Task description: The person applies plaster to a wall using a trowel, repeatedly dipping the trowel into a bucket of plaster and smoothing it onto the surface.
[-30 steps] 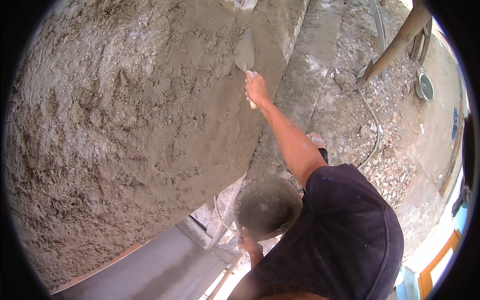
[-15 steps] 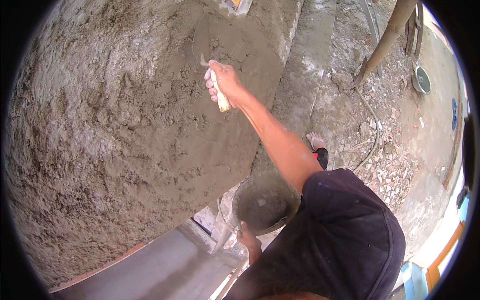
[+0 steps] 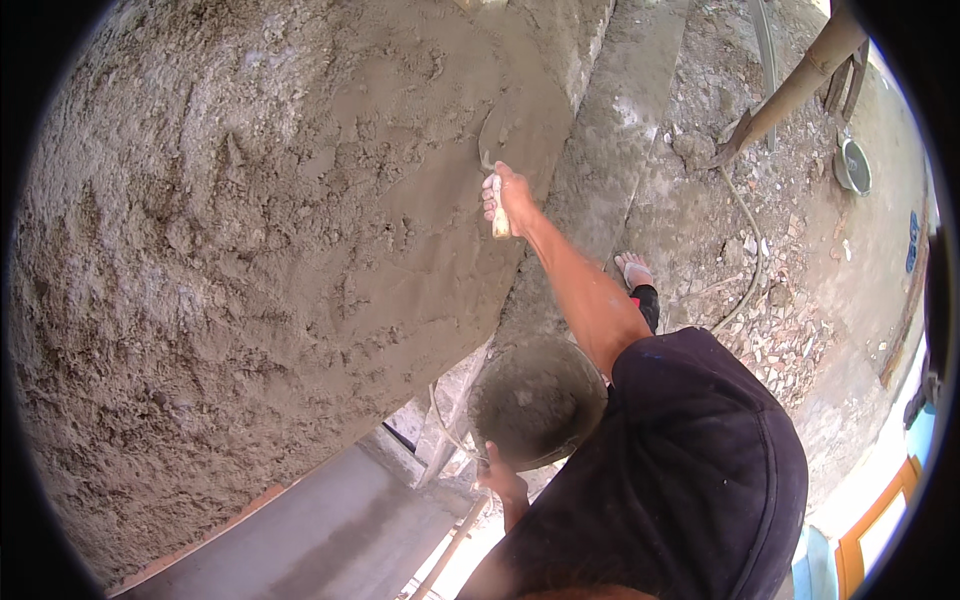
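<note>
My right hand [image 3: 512, 198] is closed round the pale, mortar-smeared handle of a trowel [image 3: 488, 140]. The trowel's blade lies against wet grey mortar on a rough wall [image 3: 230, 250], near the wall's right edge. Lower down, my left hand [image 3: 503, 476] grips the near rim of a dark round bucket [image 3: 480, 440], thumb up along its side. Grey mortar [image 3: 535, 395] sits inside the bucket, which is close against my dark shirt. My left fingers are partly hidden under the rim.
Rubble [image 3: 785, 335] and a hose [image 3: 752, 270] cover the ground at right. A wooden pole [image 3: 795, 85] slants at the upper right, near another bucket [image 3: 853, 167]. A smooth grey slab [image 3: 310, 530] lies at the lower left. My bare foot [image 3: 634, 270] is beside a concrete strip.
My right hand has moved the trowel right and a little down across the wall, toward its edge. My left hand still holds the bucket in nearly the same place.
</note>
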`<state>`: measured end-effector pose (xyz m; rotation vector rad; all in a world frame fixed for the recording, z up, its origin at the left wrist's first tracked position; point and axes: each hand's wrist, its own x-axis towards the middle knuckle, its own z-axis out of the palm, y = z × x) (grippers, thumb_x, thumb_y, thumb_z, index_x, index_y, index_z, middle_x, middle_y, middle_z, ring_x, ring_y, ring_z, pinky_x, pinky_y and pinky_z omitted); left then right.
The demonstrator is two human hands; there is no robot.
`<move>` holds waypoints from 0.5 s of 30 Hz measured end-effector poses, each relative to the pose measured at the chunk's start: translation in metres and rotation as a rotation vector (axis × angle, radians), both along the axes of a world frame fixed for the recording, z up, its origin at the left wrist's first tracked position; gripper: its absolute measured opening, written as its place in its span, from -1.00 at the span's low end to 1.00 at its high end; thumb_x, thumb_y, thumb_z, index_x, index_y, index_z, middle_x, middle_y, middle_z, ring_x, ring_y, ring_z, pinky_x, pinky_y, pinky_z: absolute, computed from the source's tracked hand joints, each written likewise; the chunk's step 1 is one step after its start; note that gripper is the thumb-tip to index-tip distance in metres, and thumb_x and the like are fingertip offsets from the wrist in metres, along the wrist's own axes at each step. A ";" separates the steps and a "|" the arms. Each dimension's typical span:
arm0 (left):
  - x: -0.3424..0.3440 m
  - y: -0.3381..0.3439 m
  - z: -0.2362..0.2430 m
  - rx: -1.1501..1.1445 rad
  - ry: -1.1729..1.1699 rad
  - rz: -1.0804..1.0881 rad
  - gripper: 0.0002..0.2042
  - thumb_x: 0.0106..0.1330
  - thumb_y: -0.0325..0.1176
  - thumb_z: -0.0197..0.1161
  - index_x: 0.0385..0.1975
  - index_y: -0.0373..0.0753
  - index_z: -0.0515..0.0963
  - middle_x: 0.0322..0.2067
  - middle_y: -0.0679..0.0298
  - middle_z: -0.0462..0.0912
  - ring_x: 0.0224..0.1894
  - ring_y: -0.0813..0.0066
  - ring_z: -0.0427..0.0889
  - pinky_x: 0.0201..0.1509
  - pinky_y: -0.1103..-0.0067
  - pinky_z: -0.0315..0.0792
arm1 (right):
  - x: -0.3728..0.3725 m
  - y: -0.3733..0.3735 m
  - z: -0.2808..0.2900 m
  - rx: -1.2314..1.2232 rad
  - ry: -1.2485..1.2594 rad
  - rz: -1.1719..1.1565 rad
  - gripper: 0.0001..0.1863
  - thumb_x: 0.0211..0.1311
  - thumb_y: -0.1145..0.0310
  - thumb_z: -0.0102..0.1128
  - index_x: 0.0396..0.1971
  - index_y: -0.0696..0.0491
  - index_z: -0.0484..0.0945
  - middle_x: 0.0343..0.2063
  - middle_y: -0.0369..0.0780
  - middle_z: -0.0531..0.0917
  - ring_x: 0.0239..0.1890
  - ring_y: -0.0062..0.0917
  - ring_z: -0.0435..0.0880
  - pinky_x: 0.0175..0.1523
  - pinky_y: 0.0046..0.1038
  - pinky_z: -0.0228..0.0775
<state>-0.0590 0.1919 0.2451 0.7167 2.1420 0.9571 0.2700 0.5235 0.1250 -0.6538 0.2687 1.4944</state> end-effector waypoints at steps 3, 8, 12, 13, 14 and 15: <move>-0.015 -0.017 -0.009 0.018 0.061 0.008 -0.56 0.27 -0.10 0.40 -0.34 -0.47 0.56 -0.47 0.20 0.59 -0.52 0.46 0.45 -0.46 0.47 0.36 | -0.016 -0.007 0.067 0.132 0.050 0.011 -0.51 0.47 -0.09 -0.15 -0.40 0.08 0.34 -0.62 -0.29 0.35 -0.71 -0.58 0.28 -0.63 -0.48 0.21; -0.029 -0.013 -0.009 0.044 -0.056 0.052 -0.68 0.31 -0.24 0.36 -0.30 -0.47 0.58 -0.42 0.17 0.60 -0.46 0.43 0.48 -0.40 0.44 0.40 | -0.045 -0.009 0.145 0.210 -0.122 -0.098 -0.54 0.48 -0.02 -0.12 -0.43 0.09 0.34 -0.69 -0.29 0.36 -0.78 -0.59 0.29 -0.71 -0.45 0.21; -0.021 -0.001 0.001 0.097 -0.102 0.052 -0.68 0.33 -0.31 0.33 -0.20 -0.54 0.56 -0.31 0.11 0.64 -0.35 0.40 0.55 -0.26 0.40 0.47 | -0.095 -0.028 0.188 0.261 -0.148 -0.089 -0.55 0.51 0.01 -0.14 -0.44 0.11 0.31 -0.70 -0.30 0.35 -0.78 -0.58 0.35 -0.72 -0.44 0.25; -0.021 0.003 0.003 0.114 -0.129 0.004 -0.68 0.35 -0.35 0.29 -0.10 -0.53 0.53 -0.20 0.06 0.63 -0.25 0.34 0.60 -0.15 0.39 0.51 | -0.108 -0.045 0.194 0.275 -0.226 -0.061 -0.55 0.51 0.02 -0.13 -0.44 0.10 0.31 -0.71 -0.31 0.34 -0.77 -0.60 0.35 -0.72 -0.45 0.26; -0.021 0.008 0.005 0.131 -0.159 -0.046 -0.67 0.37 -0.38 0.25 0.00 -0.52 0.49 -0.09 0.02 0.63 -0.15 0.29 0.64 -0.05 0.38 0.55 | -0.119 -0.064 0.199 0.288 -0.306 -0.033 -0.56 0.51 0.02 -0.12 -0.45 0.10 0.32 -0.72 -0.33 0.34 -0.77 -0.61 0.35 -0.72 -0.45 0.26; -0.024 0.011 0.006 0.160 -0.144 -0.040 -0.67 0.37 -0.39 0.26 -0.01 -0.52 0.50 -0.11 0.04 0.63 -0.15 0.31 0.64 -0.06 0.40 0.54 | -0.126 -0.096 0.201 0.314 -0.439 0.097 -0.56 0.50 0.02 -0.10 -0.46 0.09 0.33 -0.72 -0.34 0.36 -0.76 -0.63 0.37 -0.70 -0.48 0.27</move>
